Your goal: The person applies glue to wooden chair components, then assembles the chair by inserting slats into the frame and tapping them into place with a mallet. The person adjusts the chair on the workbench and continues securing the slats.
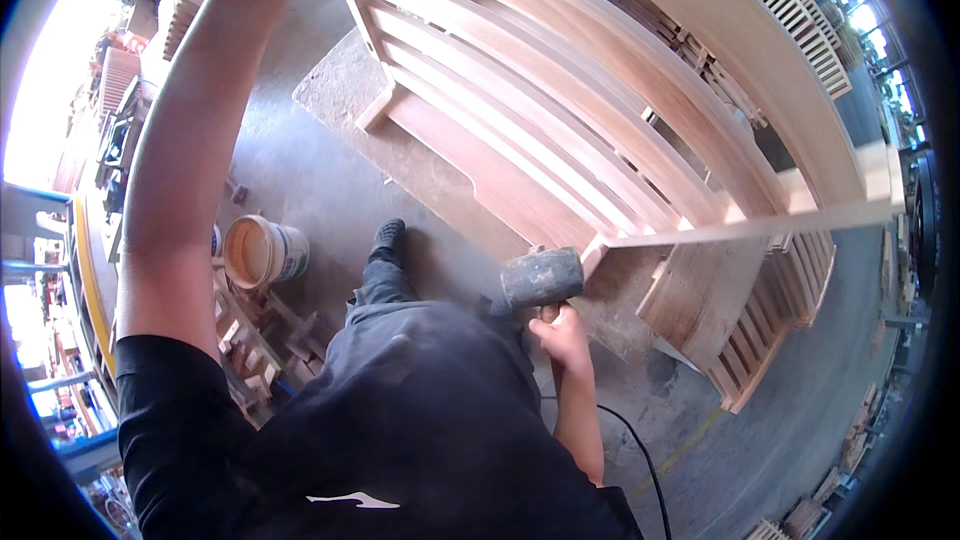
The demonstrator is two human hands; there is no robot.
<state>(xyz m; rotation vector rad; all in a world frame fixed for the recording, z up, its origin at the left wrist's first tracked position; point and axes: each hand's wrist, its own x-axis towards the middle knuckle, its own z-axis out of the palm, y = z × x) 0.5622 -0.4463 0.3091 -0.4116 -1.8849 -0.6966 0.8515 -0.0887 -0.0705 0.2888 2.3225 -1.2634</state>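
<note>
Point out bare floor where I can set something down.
Concrete floor is bare between the plastic bucket and the flat sheet under the slatted wooden frame, and right of the lower slatted panel. Wood pieces crowd the bucket's near side.

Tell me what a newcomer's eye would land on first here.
First, the large pale slatted wooden frame, which sweeps from the top of the picture across toward the right. Next, the dark-headed mallet just below the picture's middle, gripped by its handle near the head in the right hand. Then the bare left arm, rising along the left side to the upper edge, its hand out of view.
</note>
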